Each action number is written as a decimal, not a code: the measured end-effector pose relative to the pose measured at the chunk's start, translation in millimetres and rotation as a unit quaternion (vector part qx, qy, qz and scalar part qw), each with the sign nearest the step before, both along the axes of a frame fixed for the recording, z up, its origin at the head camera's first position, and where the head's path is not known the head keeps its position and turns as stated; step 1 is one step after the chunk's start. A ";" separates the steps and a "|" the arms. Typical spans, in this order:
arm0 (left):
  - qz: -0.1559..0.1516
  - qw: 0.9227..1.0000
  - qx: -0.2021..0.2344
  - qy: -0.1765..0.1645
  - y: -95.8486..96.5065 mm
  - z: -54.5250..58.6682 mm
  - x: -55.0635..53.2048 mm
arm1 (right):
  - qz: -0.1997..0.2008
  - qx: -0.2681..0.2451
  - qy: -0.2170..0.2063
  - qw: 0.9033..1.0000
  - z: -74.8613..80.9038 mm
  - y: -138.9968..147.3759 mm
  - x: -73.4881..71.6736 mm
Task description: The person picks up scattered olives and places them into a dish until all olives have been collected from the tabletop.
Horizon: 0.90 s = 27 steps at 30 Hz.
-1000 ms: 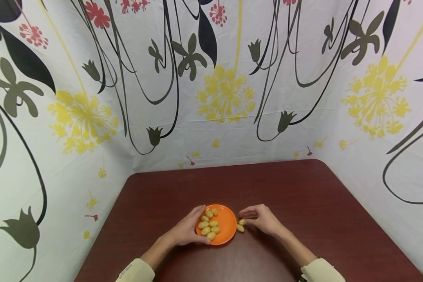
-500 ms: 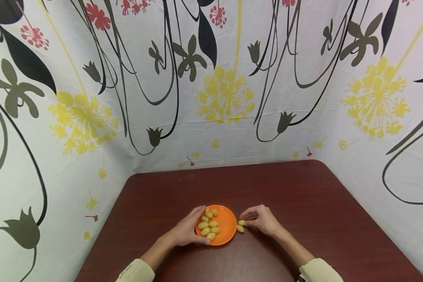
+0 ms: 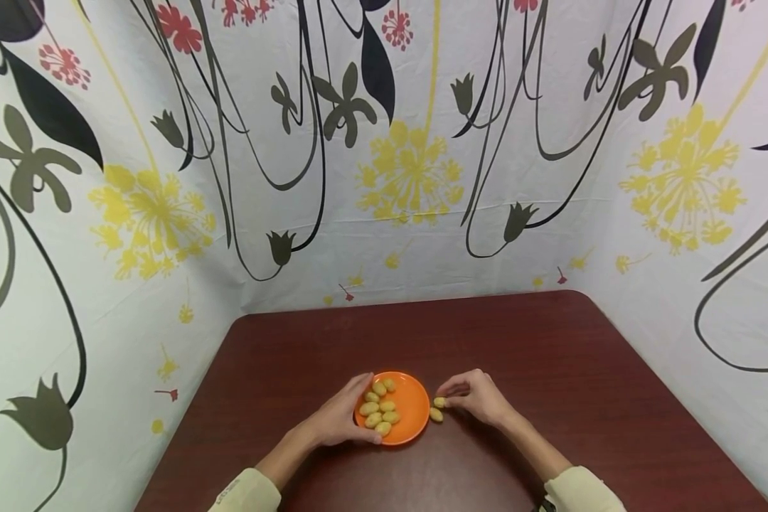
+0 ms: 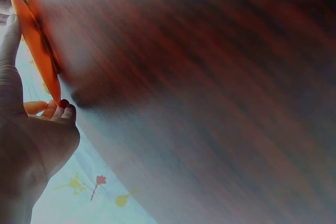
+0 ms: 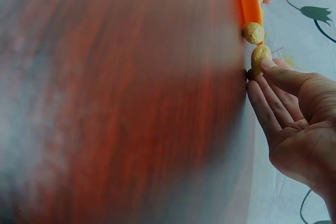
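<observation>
An orange plate (image 3: 414, 407) sits on the table with several small yellow oval pieces (image 3: 387, 406) grouped on its left half. My left hand (image 3: 340, 416) grips the plate from the left, thumb at the near rim and fingers at the far rim. Just right of the plate, my right hand (image 3: 483, 400) pinches a rough-skinned yellow oval piece (image 5: 260, 57) between thumb and fingers, low by the tabletop. Another such piece (image 3: 436, 414) lies beside it, close to the plate's rim.
The dark red-brown table (image 3: 416, 331) has rounded far corners. A white cloth (image 3: 333, 192) printed with flowers hangs around its back and sides.
My right thumb and fingers have closed in on the upper yellow piece beside the plate. The left hand and the plate have stayed in place.
</observation>
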<state>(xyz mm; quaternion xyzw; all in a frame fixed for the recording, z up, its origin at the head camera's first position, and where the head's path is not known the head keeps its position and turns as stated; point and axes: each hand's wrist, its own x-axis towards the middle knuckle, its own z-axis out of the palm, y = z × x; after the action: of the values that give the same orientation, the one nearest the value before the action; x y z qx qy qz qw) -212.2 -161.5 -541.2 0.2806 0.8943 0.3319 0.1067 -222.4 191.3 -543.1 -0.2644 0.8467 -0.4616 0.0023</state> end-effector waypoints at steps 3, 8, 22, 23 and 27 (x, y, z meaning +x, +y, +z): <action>0.000 1.000 0.001 0.001 -0.2 0.0 0.0 | -0.004 -0.002 0.002 1.000 1.3 0.3 -1.1; -0.002 1.000 0.002 0.004 -0.3 -0.8 -0.4 | -0.019 -0.010 0.014 1.000 6.8 -2.5 -4.8; 0.011 1.000 0.000 -0.026 -0.5 -0.6 0.9 | -0.017 -0.015 0.006 1.000 20.4 -48.1 -12.5; 0.013 0.999 0.000 -0.031 -0.5 -0.6 1.3 | -0.015 -0.015 0.005 1.000 20.3 -52.0 -12.5; 0.012 0.999 0.004 -0.036 -0.8 1.5 0.7 | -0.005 -0.017 -0.003 1.000 20.9 -65.8 -15.8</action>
<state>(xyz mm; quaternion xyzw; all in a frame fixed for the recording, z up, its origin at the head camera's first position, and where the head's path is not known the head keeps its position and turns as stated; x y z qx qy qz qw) -211.5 -162.3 -539.7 0.2582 0.8918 0.3465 0.1340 -238.2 125.5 -522.2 -0.2588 0.8400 -0.4768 -0.0014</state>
